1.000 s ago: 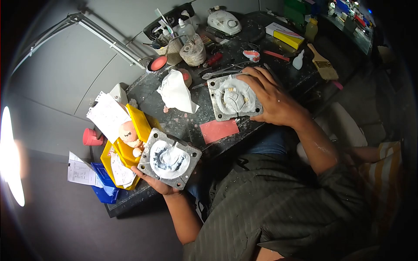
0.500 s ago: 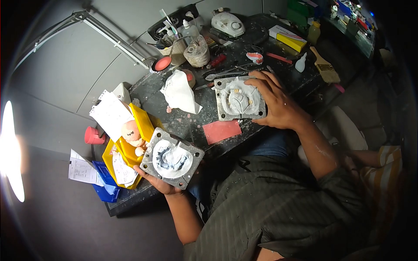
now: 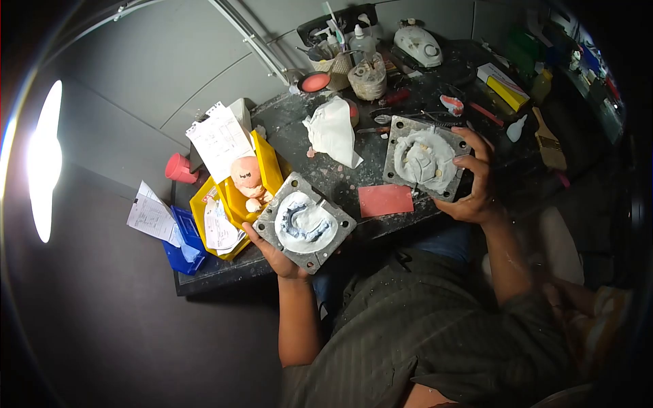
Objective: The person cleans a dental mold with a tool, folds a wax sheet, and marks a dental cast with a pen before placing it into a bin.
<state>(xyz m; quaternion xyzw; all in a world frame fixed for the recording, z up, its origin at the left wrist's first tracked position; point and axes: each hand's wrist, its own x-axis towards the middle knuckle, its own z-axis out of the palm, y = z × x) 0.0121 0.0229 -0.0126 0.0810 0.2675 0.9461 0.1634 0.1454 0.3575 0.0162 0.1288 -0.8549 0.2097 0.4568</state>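
Observation:
My left hand [image 3: 277, 260] holds a square metal dental flask half [image 3: 314, 264] from below and the left side, near the table's front edge. White plaster fills it, with a bluish-grey, horseshoe-shaped hollow facing up. My right hand [image 3: 479, 194] is closed on the right edge of a second dental flask half [image 3: 398, 163], fingers curled over the rim and the thumb underneath. Rough white plaster with a raised arch and small yellowish spots fills this half. It is slightly tilted; whether it touches the table is hidden. A pink rectangular sheet [image 3: 386, 200] lies between the halves.
Yellow bins [image 3: 271, 163] with papers and a pink model stand left, beside a blue bin [image 3: 183, 258]. White cloth [image 3: 333, 129], a plaster-covered jar [image 3: 368, 76] and a small white machine [image 3: 417, 46] are farther back. A brush [image 3: 548, 141] and white bulb [image 3: 517, 128] are right.
The camera view has shifted, so the table appears farther right. The flask half in my right hand has turned clockwise and moved slightly right. My left hand keeps its hold on the other half.

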